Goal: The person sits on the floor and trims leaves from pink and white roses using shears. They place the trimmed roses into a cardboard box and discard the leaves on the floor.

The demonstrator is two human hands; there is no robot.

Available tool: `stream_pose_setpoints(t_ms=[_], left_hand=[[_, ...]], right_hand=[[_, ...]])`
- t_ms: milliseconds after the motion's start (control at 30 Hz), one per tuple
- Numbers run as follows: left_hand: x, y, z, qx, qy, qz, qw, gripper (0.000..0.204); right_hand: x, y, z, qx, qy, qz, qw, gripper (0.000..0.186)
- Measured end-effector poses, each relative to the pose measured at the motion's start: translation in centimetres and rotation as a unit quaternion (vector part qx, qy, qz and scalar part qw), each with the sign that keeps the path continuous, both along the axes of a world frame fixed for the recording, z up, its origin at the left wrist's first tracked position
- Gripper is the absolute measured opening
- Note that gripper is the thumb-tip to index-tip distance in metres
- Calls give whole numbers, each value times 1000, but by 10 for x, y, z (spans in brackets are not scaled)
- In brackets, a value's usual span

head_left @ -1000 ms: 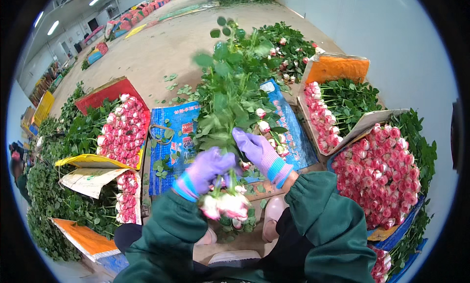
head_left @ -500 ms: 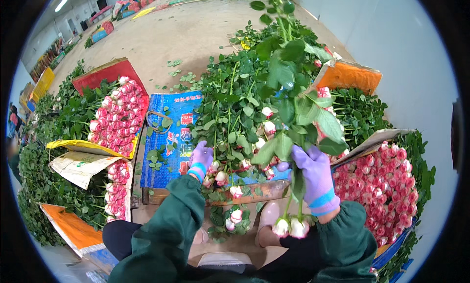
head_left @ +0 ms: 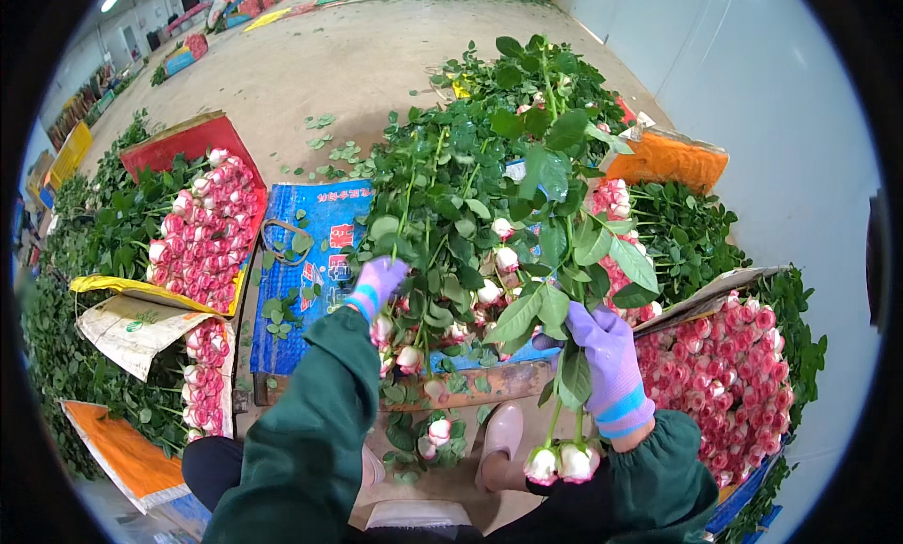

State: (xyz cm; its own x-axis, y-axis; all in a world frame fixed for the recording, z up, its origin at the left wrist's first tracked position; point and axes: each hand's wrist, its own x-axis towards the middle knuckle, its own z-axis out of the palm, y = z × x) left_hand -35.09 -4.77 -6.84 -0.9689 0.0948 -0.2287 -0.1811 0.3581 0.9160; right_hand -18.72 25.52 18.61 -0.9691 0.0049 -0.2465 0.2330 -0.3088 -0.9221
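Observation:
My right hand [head_left: 607, 351], in a purple glove with a blue band, is closed around the stems of roses. Two white roses with pink edges [head_left: 560, 463] hang head-down below it, and their leafy stems rise above the fist. My left hand [head_left: 376, 283], gloved alike, is at the left side of a loose rose pile [head_left: 451, 252]. Its fingers are pinched at a rose stem that runs up among the leaves; the fingertips are partly hidden. White-pink heads in the pile point toward me. The pile lies on a blue printed sheet [head_left: 282, 332] over a wooden-edged stand [head_left: 310, 394].
Packed pink-white roses [head_left: 207, 229] fill boards at the left, with red, yellow and orange flaps. More bundles [head_left: 720, 379] stand at the right beside a pale wall [head_left: 781, 140]. Fallen roses [head_left: 437, 433] lie on the floor between my feet. Wrapped bundles [head_left: 185, 55] lie far off.
My left hand has moved slightly up and left into the pile's edge. The roses in my right hand have dropped lower at their leafy upper ends. The whole view has shifted a little.

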Motion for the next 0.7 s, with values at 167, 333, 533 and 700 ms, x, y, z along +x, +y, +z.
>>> stream_pose_setpoints(t_ms=[167,333,533,700], left_hand=[[60,15,181,301,27,112,947,34],[78,10,169,182,-168,8,969,43],[131,7,272,327,38,-103,939,42],[176,40,231,419,-165,-118,885,42]], right_hand=[[1,-4,4,-51,-2,-28,998,17],[-3,-14,-6,-28,18,-18,999,22],[-12,-19,-18,-56,15,-43,997,15],[-13,-51,-17,-110,-15,-8,994,18]])
